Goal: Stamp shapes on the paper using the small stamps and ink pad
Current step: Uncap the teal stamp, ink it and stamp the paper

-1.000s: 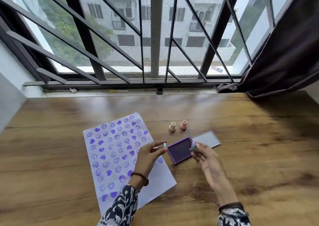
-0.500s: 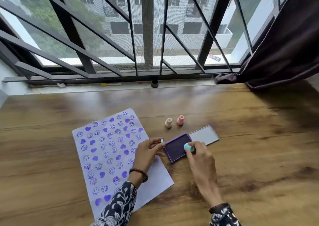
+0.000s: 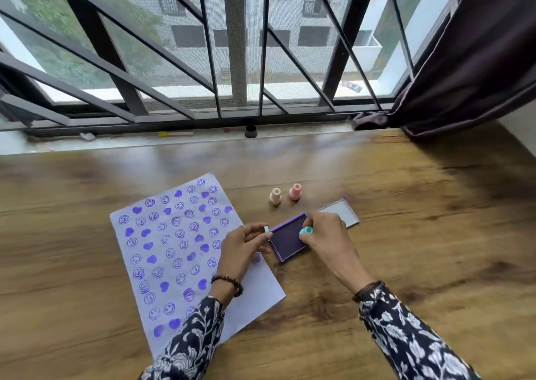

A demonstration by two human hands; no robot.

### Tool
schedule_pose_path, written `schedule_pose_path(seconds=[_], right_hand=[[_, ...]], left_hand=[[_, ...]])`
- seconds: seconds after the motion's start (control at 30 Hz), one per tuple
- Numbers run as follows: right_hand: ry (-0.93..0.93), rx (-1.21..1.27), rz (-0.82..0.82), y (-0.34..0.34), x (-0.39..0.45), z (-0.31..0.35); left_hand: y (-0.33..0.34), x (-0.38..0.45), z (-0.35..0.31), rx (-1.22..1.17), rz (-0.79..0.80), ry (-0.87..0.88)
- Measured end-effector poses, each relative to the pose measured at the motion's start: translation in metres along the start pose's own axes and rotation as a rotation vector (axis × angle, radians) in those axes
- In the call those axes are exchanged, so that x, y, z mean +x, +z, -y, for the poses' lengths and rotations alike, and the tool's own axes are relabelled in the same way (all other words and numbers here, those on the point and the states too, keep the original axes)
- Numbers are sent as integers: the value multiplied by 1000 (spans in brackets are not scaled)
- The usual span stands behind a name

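Right hand: closed around a teal stamp, held down on the dark pad of the purple ink pad; the stamp's face was hidden against the pad and its body mostly covered by the fingers. Half a second before it stood on the pad's right part; it now sat nearer the far right corner.

Left hand: pinched a small teal piece between thumb and forefinger, just left of the ink pad, above the paper's right edge; what the piece was could not be made out. Its pose matched the earlier frame.

Ink pad lid: open, lying flat to the far right.

Paper: left of the pad on the wooden table, covered with purple smiley and heart prints; near corner hidden by the left sleeve.

Cream stamp and pink stamp: upright, side by side, beyond the pad.
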State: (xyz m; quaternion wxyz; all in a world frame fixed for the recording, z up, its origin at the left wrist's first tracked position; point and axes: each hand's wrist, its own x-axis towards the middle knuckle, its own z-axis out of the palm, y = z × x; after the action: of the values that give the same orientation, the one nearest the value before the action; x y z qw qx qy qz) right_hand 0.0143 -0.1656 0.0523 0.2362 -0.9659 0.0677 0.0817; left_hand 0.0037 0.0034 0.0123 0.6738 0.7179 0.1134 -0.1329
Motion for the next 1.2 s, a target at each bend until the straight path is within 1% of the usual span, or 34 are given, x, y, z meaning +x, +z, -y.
schedule_pose_path(seconds=[0.13,0.2,0.27,0.33,0.4,0.43,0.5,0.57,0.63,0.73,0.83,0.87,0.93,1.03,1.1,1.2], right_hand=[[75,11,189,-16,14,7],[125,70,239,-22,18,6],[184,214,207,-24,15,1],[212,363,85,-17,3,-1],[178,490,-23,1,-20,9],[144,523,-38,11,-32,18],[74,540,11,36,-58,38],[-11,457,65,60,-80,56],[-77,340,56,77,-94,66],[-152,183,-10,84,-107,71],[-303,28,-137,87,-110,72],[-318,-4,-138,88,-110,73],[-289,-15,-54,92,-108,74],[-280,-72,-30,95,-98,72],[-302,-96,-6,93,-94,74],[-357,-175,81,87,-88,78]], left_hand=[[-7,-7,-6,-4,-7,58],[-18,-15,-8,-10,-43,96],[-33,-27,-6,-14,-92,141],[-51,-41,-1,-26,-152,184],[-70,-55,8,-3,-217,205],[-77,-60,13,31,-245,207],[-89,-69,22,90,-282,196],[-94,-74,30,114,-285,186],[-94,-78,37,141,-268,189],[-91,-80,46,183,-250,217],[-92,-79,50,196,-250,234],[-92,-78,51,195,-251,238],[-92,-77,52,194,-251,247],[-92,-75,54,198,-252,251],[-91,-74,55,200,-252,256],[-92,-73,55,189,-254,257]])
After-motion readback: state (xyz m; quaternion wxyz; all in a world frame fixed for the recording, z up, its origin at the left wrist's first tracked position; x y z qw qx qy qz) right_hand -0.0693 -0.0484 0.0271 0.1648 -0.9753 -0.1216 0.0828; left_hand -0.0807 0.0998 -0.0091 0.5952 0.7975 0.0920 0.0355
